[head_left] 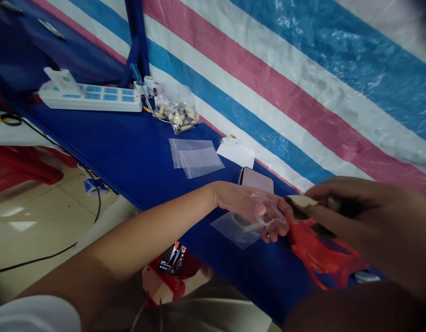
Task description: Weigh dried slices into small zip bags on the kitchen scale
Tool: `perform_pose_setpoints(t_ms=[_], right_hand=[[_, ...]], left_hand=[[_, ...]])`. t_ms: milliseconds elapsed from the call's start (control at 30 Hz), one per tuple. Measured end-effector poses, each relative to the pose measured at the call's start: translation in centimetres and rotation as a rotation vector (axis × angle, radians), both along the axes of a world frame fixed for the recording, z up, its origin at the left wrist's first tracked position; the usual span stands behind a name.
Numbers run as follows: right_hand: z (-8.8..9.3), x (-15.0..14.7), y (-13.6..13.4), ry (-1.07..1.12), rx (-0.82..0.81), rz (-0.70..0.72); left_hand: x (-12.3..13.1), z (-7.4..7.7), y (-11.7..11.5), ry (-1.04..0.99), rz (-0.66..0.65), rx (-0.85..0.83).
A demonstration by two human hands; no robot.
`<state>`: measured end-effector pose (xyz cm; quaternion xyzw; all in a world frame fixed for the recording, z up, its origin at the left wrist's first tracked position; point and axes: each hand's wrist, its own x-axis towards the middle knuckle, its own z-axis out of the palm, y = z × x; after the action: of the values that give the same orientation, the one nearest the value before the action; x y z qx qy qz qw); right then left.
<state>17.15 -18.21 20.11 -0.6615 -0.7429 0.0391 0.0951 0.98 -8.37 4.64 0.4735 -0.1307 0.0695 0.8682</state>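
Note:
My left hand (243, 203) reaches out over the blue table, its fingers curled around a clear plastic bag (237, 233). Close to its fingertips is my right hand (358, 221), blurred by motion, with pale and dark small pieces (301, 203) pinched in the fingers. Their exact kind cannot be made out. Under the right hand lies a crumpled red plastic bag (323, 253). More clear zip bags (201, 159) lie flat farther back. A filled clear bag of small pale and dark pieces (178, 113) sits behind them.
A white power strip (95, 97) stands at the table's back left, with a blue-handled screwdriver (140, 83) beside it. A phone-like device (257, 180) and white paper (237, 150) lie along the striped tarp (250, 69). Below the table edge is a lit phone screen (173, 258).

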Motion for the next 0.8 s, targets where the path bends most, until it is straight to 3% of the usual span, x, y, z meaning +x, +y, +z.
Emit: perform_pose_setpoints(t_ms=[167,333,567,800], right_hand=[[-1.6,-1.2,1.8,-0.049,-0.151,0.099],[-2.0,-0.9,2.1,-0.121,-0.143,0.087],[-2.8,-1.5,2.7,-0.059,-0.239,0.137],[-2.8,-2.7,2.6,-0.100,-0.268,0.094]], left_hand=[[0.1,-0.4,0.4,0.071,0.017,0.122],[0.5,-0.3,0.4,0.056,-0.006,0.139],[0.6,0.0,0.1,0.042,0.035,0.148],[1.1,-0.8,0.3,0.047,0.004,0.164]])
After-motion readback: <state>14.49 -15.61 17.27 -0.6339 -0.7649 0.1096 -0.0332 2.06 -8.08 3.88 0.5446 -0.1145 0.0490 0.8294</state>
